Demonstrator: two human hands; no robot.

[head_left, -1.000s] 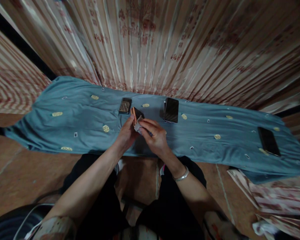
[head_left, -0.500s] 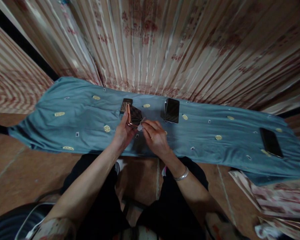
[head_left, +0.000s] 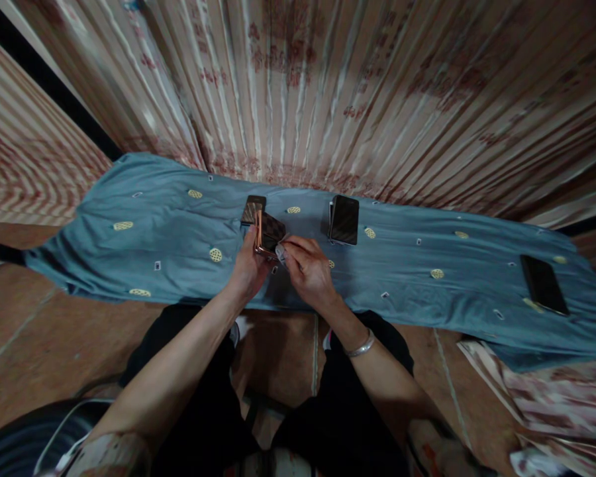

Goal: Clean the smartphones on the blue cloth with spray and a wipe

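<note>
Left hand (head_left: 247, 270) of mine grips a copper-edged phone (head_left: 267, 233) tilted up over the blue cloth (head_left: 153, 232), while my right hand (head_left: 305, 271) pinches a small white wipe (head_left: 280, 252) against its lower edge. Another phone (head_left: 253, 209) lies just behind; a black phone (head_left: 344, 220) sits nearby.

left arm: bare, reaching forward and inward from the lower left
left hand (head_left: 248, 268): raised, fingers curled shut in a grip, thumb up
right arm: bare, angled in from the lower right, wrist bent
right hand (head_left: 308, 271): just beside the left, knuckles up, fingertips pinched together
</note>
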